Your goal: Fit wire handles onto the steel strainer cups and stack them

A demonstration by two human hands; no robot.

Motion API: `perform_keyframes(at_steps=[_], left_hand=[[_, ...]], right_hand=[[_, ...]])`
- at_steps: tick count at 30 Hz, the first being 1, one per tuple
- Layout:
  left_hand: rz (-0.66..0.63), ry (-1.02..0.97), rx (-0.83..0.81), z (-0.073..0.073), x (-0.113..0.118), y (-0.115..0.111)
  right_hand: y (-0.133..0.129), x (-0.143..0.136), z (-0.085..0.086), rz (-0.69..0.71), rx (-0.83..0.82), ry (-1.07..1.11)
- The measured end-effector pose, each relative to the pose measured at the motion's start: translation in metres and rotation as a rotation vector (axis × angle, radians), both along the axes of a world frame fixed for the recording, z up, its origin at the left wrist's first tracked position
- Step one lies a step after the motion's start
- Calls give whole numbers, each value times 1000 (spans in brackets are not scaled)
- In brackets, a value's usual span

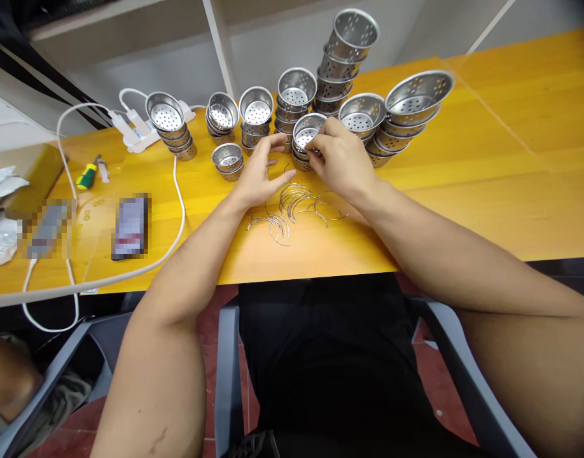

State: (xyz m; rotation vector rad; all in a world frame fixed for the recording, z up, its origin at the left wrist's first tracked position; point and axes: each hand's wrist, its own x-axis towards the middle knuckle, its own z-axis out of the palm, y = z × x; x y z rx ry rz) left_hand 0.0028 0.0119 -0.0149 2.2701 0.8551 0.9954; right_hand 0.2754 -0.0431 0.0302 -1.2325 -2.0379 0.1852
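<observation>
A short stack of perforated metal cups [305,133] stands in front of me. My right hand [342,156] reaches it from the right, thumb and fingers pinched at the top cup's right rim; the fingers partly cover that rim. My left hand [262,172] is open to the left of this stack, its thumb and fingers apart and nothing between them. Loose curved metal wires [294,198] lie on the table below and between both hands. Left of my left hand stands a low pair of nested metal cups [228,158].
Several taller cup stacks line the back, including a high leaning stack [353,35] and wide tilted cups [418,95]. On the left of the yellow table [502,191] are a phone [130,226], a screwdriver [86,177], a power strip [142,137] and a white cable [180,203].
</observation>
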Motion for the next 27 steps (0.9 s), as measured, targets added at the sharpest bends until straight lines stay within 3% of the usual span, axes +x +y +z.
perform_keyframes(at_steps=[3,6,9,12,15,19,23,27], left_hand=[[62,6,72,14,-2,-3],[208,-16,151,32,-14,-1],[443,-15,253,46,-42,6],[638,47,283,47,-76,14],[640,121,199,43,-95,12],[785,369,-149,54,-84,-4],[686,213,-138,63,-72,-9],[566,79,-65,54,-76,1]], right_hand=[[-7,0,6,24,-43,-12],[-19,-2,18,26,-70,-18],[-31,-6,31,73,-71,-50],[-39,-8,39,217,-66,-175],[-38,-5,37,355,-132,-401],[-28,-1,24,443,-233,-540],[-21,-4,17,452,-268,-506],[-23,-11,20,447,-260,-498]])
